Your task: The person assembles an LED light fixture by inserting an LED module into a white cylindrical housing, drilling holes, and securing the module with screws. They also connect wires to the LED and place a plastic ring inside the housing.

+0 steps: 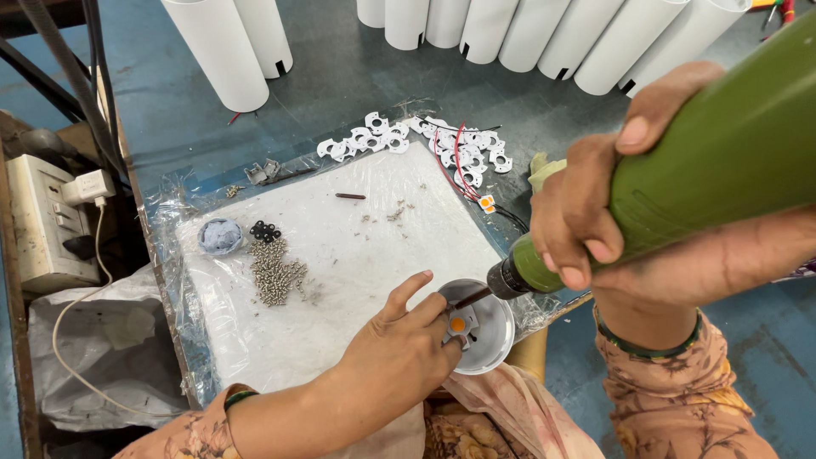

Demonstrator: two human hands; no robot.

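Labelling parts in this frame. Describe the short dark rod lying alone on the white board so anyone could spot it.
Start at the white board wrapped in clear plastic. Near its far edge, below the white flat brackets, lies the short dark rod. Unlike the silver screw pile to the left, it is single, brown-black and lies flat, alone.

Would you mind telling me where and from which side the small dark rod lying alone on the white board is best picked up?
Grip the dark rod at its middle, coming straight down from above, with fingertips on its two long sides. It lies flat and roughly left to right on the white board, with bare board all around it, so a pinch across its thin width looks easiest.
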